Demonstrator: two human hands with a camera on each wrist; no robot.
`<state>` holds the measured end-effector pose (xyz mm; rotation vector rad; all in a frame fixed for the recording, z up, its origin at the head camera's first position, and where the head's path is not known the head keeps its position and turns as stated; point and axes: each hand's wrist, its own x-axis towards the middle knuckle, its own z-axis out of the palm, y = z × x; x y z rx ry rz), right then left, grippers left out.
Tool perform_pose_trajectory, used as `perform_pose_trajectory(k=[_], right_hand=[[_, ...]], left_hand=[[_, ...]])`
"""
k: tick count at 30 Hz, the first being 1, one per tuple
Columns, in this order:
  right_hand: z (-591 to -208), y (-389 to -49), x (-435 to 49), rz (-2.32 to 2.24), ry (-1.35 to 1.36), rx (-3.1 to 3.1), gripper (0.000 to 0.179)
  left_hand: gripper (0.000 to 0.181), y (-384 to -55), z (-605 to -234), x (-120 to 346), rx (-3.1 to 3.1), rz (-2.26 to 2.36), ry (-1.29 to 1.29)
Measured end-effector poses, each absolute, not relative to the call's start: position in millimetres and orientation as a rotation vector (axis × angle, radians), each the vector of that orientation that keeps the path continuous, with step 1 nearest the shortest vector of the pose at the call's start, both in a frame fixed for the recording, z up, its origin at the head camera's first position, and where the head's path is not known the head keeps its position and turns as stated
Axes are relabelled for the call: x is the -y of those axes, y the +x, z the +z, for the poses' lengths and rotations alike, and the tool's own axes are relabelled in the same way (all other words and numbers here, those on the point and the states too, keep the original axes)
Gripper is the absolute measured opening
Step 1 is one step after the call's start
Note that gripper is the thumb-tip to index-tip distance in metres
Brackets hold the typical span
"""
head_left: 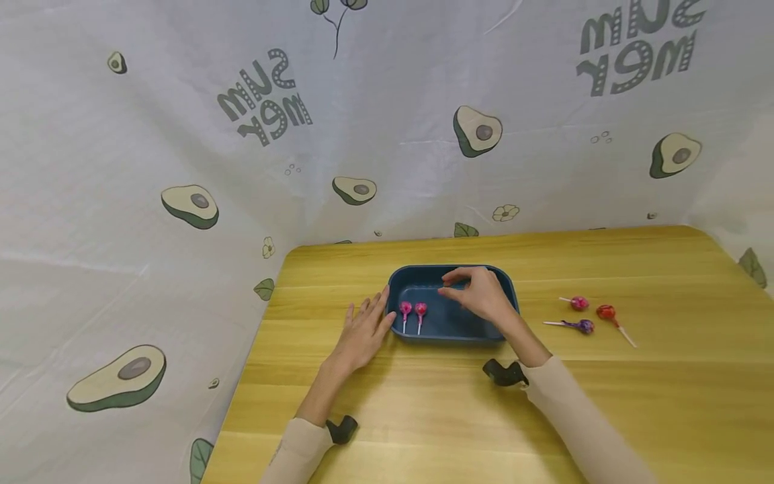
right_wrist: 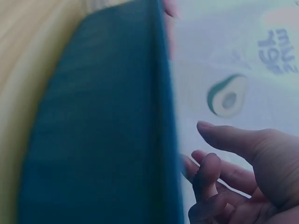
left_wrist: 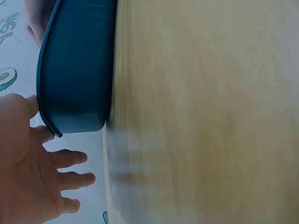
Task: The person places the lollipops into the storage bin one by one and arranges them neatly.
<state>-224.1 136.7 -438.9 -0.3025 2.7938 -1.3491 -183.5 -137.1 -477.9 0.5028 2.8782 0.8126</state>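
A dark blue tray sits on the table, with two pink lollipops side by side in its left part, sticks toward the near wall. My left hand lies at the tray's left end, its thumb and index fingertip at the rim and the other fingers spread straight, as the left wrist view shows. Over the right part of the tray is my right hand. Its thumb and index finger stand apart with nothing between them, and the right wrist view shows the other fingers loosely bent beyond the tray's wall.
Right of the tray, a pink lollipop, a purple lollipop and a red lollipop lie on the wooden table. A white cloth printed with avocados hangs behind the table and along its left side.
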Motion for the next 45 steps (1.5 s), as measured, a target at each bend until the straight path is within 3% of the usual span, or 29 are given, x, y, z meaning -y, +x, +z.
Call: perform_pose_trajectory(k=[13,26,33,45], right_hand=[[-418.7,-216.5,-224.9,-1.399,-0.073,-2.867,0.05],[-445.4,-189.9,-329.6,-1.293,0.255,-2.923,0.066],[-458.5,-185.9,-344.1,-1.093,0.355,-2.958,0.062],[-468.9,-182.1,-336.6,-0.977,0.27,-2.973,0.065]], left_hand=[[0.064,-183.0,-482.2,138.0,-2.89,0.816,0.502],[0.064,-183.4,-482.6,137.1,-2.89,0.823,0.498],[0.063,-183.1,-482.4,137.9,-2.885,0.842,0.481],[0.064,-184.9,-482.0,136.9,-2.889,0.828,0.494]])
